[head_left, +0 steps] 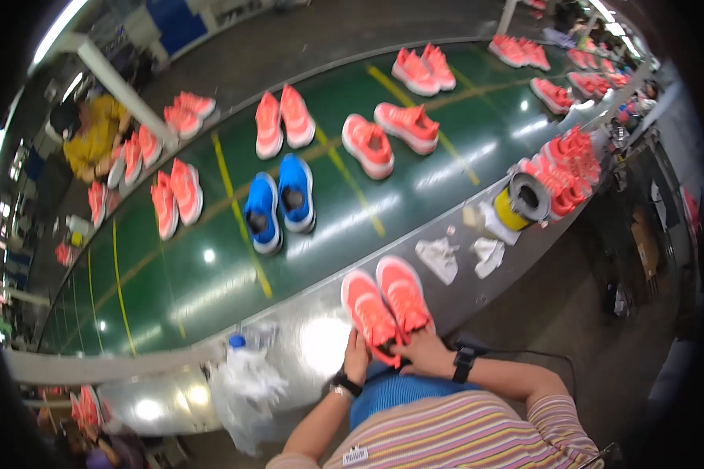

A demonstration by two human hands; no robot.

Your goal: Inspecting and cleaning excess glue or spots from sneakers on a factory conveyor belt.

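Observation:
A pair of coral sneakers with pale soles lies in front of me at the near metal ledge, toes pointing away. My left hand (357, 356) is at the outer side of the left sneaker (365, 306), its fingers along the heel end. At the heel and collar of the right sneaker (403, 291), my right hand (425, 353) has its fingers closed, the fingertips partly hidden by the shoe and laces. Both heels sit close to my body.
A green conveyor belt (344, 199) carries coral pairs and one pair of blue sneakers (264, 213). On the metal ledge (301, 313) are white cloths (438, 259), a yellow-and-grey can (522, 200), piled coral shoes (567, 168) and a plastic bag (248, 383). Across the belt sits a person in yellow (94, 137).

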